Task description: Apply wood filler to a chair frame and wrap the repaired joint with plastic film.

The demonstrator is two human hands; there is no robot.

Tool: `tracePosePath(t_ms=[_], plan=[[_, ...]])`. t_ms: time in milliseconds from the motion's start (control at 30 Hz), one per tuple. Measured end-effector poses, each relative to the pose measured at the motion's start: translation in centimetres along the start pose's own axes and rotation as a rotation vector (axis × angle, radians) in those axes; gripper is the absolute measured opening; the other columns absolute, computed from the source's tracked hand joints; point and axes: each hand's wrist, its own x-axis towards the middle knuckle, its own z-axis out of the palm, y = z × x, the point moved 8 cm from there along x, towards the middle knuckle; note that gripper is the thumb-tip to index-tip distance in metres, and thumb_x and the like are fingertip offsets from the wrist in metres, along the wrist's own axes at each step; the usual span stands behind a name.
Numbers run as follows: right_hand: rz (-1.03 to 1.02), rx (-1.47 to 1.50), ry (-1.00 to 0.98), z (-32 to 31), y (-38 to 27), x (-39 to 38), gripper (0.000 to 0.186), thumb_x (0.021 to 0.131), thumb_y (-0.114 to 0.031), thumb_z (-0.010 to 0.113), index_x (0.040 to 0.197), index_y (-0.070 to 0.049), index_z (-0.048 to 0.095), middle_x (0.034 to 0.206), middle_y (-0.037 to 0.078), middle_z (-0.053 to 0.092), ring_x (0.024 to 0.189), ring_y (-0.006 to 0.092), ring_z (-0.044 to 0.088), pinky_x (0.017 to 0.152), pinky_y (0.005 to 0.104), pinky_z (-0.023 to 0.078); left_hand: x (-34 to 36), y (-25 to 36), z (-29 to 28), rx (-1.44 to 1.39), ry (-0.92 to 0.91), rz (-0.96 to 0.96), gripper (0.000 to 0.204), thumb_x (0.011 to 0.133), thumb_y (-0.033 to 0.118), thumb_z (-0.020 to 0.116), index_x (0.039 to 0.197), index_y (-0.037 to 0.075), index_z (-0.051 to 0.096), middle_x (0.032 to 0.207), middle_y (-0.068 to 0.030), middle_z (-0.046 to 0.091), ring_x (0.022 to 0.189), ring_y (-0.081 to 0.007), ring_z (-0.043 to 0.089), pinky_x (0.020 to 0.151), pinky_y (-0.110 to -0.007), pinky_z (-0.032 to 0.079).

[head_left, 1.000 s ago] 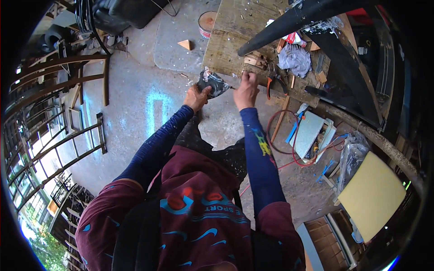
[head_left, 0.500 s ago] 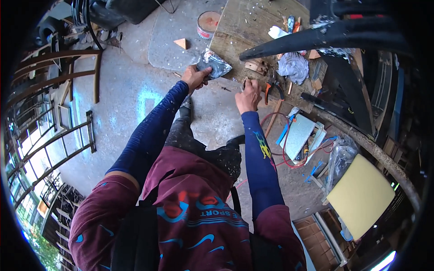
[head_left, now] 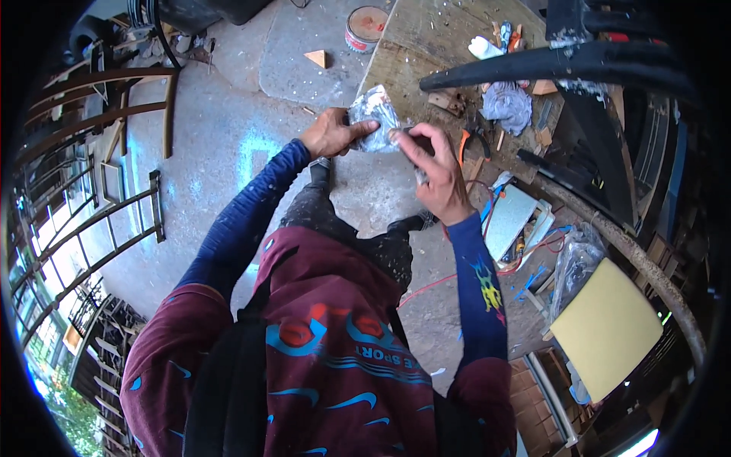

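My left hand (head_left: 333, 133) grips a thin, flat grey plate (head_left: 372, 122) smeared with white, its thumb lying on the upper face. The plate is tilted and shines in the light. Close to its right edge is my right hand (head_left: 440, 171), fingers bent and closed. A small greyish bit shows below those fingers, but what they hold I cannot make out. Both hands are just off the near edge of a worn wooden worktop (head_left: 403, 46). On that worktop, orange-handled pliers (head_left: 476, 141) lie right of my right hand, near a carved wooden block (head_left: 448, 101).
A crumpled grey cloth (head_left: 508, 107) and a white bottle (head_left: 485, 48) are on the worktop. A black-painted beam (head_left: 533, 67) juts across it from the right. A paint can (head_left: 365, 29) stands beyond. Chair frames (head_left: 99, 114) stand at left; a yellow panel (head_left: 608, 331) leans at right.
My right hand has lifted away from the worktop and come back toward me, beside the plate. My left hand has turned the plate, which now catches more light.
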Motion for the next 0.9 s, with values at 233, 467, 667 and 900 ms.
tracePosePath(t_ms=[233, 467, 667, 900], plan=[[-0.26, -0.239, -0.151, -2.3, -5.6, -2.7, 0.079, 0.062, 0.01, 0.058, 0.137, -0.017, 0.062, 0.123, 0.012, 0.052, 0.119, 0.0329, 0.049, 0.102, 0.0438, 0.041, -8.9, 8.7, 0.6, -0.125, -0.175, -0.054, 0.057, 0.089, 0.054, 0.072, 0.084, -0.001, 0.063, 0.061, 0.0003, 0.056, 0.049, -0.0071, 0.052, 0.045, -0.026, 0.041], [-0.199, -0.314, -0.142, -5.4, -8.3, -4.0, 0.081, 0.062, 0.012, 0.061, 0.138, -0.016, 0.06, 0.122, 0.013, 0.052, 0.118, 0.0332, 0.05, 0.102, 0.0423, 0.042, -10.7, 10.5, 1.1, -0.078, -0.168, 0.064, 0.055, 0.091, 0.054, 0.07, 0.075, 0.002, 0.061, 0.053, -0.0004, 0.053, 0.047, -0.0085, 0.049, 0.046, -0.03, 0.039], [-0.29, -0.521, -0.158, -7.4, -9.8, -4.2, 0.081, 0.06, 0.011, 0.063, 0.138, -0.012, 0.058, 0.122, 0.014, 0.051, 0.118, 0.0345, 0.05, 0.102, 0.0434, 0.042, -11.1, 12.7, 0.6, 0.079, -0.096, 0.162, 0.057, 0.089, 0.055, 0.072, 0.071, 0.001, 0.062, 0.053, -0.0033, 0.057, 0.048, -0.0109, 0.054, 0.049, -0.031, 0.044], [-0.355, -0.706, -0.134, -8.4, -11.0, -3.6, 0.057, 0.083, 0.0, 0.053, 0.137, -0.016, 0.059, 0.121, 0.013, 0.053, 0.12, 0.0314, 0.049, 0.105, 0.049, 0.036, -12.3, 14.3, 0.3, 0.001, -0.079, 0.209, 0.055, 0.088, 0.054, 0.072, 0.078, 0.002, 0.059, 0.055, -0.0008, 0.054, 0.049, -0.0089, 0.051, 0.046, -0.028, 0.04]])
